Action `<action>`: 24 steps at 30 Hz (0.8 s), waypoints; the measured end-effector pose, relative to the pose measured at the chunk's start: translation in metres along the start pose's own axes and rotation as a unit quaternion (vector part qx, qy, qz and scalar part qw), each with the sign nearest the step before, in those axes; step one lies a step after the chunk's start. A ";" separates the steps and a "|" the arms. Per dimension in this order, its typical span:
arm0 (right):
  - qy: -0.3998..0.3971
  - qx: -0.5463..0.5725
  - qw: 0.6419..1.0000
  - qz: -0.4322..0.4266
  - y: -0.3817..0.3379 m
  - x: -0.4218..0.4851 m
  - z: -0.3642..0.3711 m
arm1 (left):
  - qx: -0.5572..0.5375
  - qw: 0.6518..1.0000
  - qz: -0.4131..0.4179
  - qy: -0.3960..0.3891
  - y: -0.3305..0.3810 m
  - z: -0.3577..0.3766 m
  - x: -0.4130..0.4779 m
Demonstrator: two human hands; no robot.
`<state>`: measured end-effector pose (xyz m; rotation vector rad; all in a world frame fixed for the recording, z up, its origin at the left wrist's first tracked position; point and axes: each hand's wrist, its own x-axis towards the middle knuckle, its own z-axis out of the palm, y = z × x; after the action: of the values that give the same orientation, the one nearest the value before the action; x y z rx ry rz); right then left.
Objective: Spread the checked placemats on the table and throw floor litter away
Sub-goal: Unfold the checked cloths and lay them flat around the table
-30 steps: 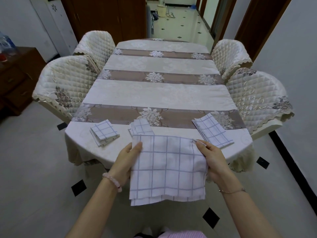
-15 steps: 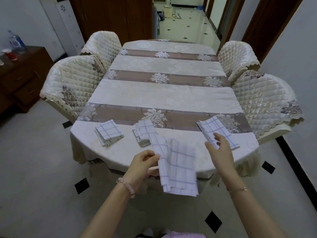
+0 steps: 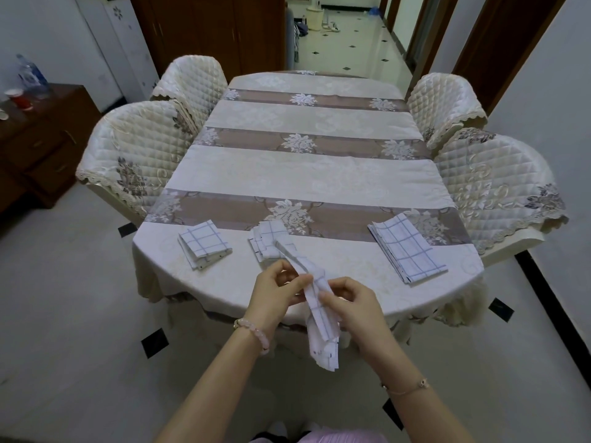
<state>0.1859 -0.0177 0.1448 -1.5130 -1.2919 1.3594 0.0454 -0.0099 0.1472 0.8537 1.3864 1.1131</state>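
Placemat bunched into a thin strip between two hands

The checked placemat (image 3: 321, 340) is long and thin now. Its long line runs from 11 o'clock, where its top lies on the table (image 3: 303, 174), down to 5 o'clock, where its end hangs past the near edge. The left hand (image 3: 275, 292) pinches it from 9 o'clock and the right hand (image 3: 351, 305) from 3 o'clock, each grip closed on the cloth near its middle (neither hand is nearer). To spread it, I think the hands must pull apart sideways. From the hands, the small folded mat (image 3: 204, 243) lies at 10 o'clock, the middle pile (image 3: 265, 235) at 12 and the big folded mat (image 3: 406, 247) at 2.
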 end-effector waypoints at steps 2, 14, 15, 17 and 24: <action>0.020 0.045 0.999 0.015 0.000 0.003 -0.007 | 0.004 1.000 0.003 -0.008 0.004 -0.004 0.000; 0.044 0.066 0.996 0.033 -0.015 0.054 -0.086 | 0.163 0.984 0.066 -0.003 0.042 -0.084 0.040; 0.039 0.061 0.997 0.033 -0.016 0.059 -0.090 | 0.174 0.982 0.072 0.000 0.044 -0.086 0.047; 0.029 0.033 0.999 0.030 -0.017 0.069 -0.094 | 0.205 0.976 0.080 -0.003 0.050 -0.090 0.059; 0.030 -0.028 0.996 0.077 0.009 0.111 -0.088 | 0.444 0.885 0.126 0.058 0.029 -0.092 0.111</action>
<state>0.2680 0.0962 0.1243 -1.7095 -1.2064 1.3720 -0.0625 0.0892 0.1356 1.6761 1.9601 0.6780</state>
